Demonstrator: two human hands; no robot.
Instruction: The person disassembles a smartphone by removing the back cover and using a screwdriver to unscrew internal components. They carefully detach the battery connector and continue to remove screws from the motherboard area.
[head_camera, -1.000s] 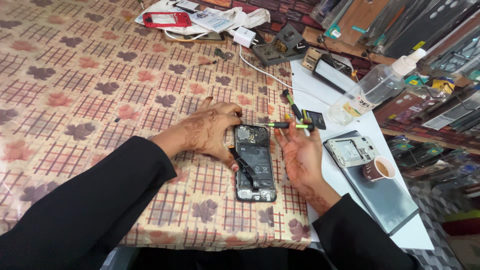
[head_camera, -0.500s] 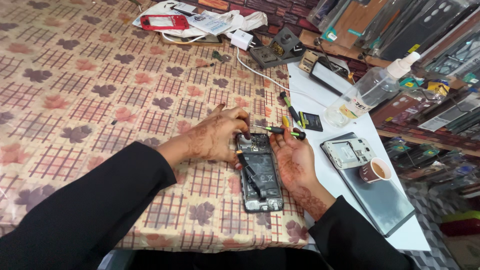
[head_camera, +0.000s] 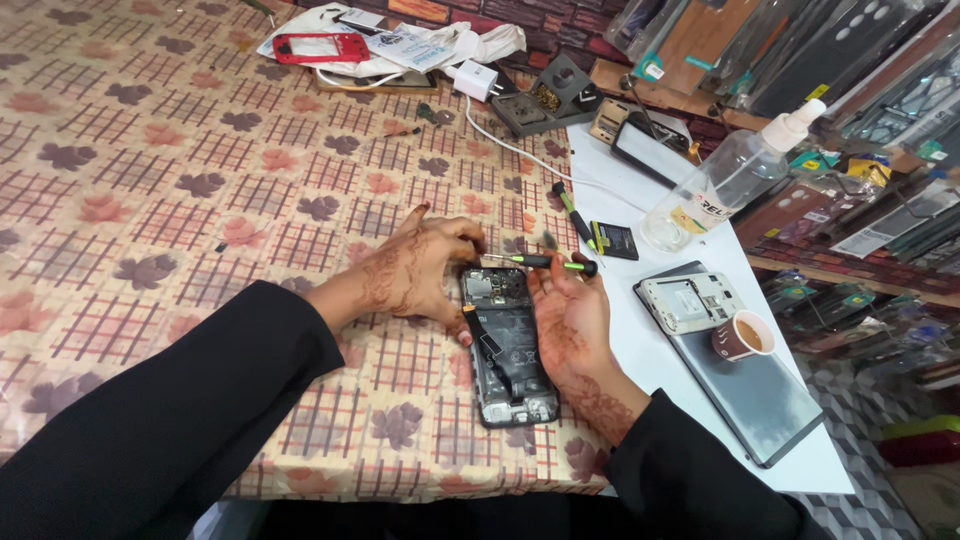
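Opened phone (head_camera: 505, 345): lies back-side up, cover off, on the patterned tablecloth (head_camera: 180, 160) directly in front of you, near the table's front edge, long axis running away from you. Dark battery and a strip of ribbon cable show inside.

Your left hand (head_camera: 415, 272): rests against the phone's left edge near the top. Fingers curled, thumb stretched down along the phone's side, fingertips touching the upper left corner. It steadies the phone rather than lifting it.

Your right hand (head_camera: 568, 318): lies palm up just beside the phone's right edge, fingers loosely bent. It holds a green and black screwdriver (head_camera: 540, 262) across the fingertips, the metal tip pointing left toward the phone's top edge. Whether the tip actually touches the phone is hard to tell from here.

Second screwdriver (head_camera: 575, 217): lies loose just beyond your right hand, at the border of the cloth and the white mat (head_camera: 650, 360).

Small black battery (head_camera: 613, 240): flat on the white mat, beside that second screwdriver.

Clear spray bottle (head_camera: 730, 175): lies tilted on the mat, farther right.

Grey tablet (head_camera: 760, 400): on the mat to your right, carrying a small paper cup (head_camera: 742, 336) of brown drink and a pale phone frame (head_camera: 688, 302).

Red phone frame (head_camera: 320, 46): far end of the table, among papers and a white charger (head_camera: 478, 78).
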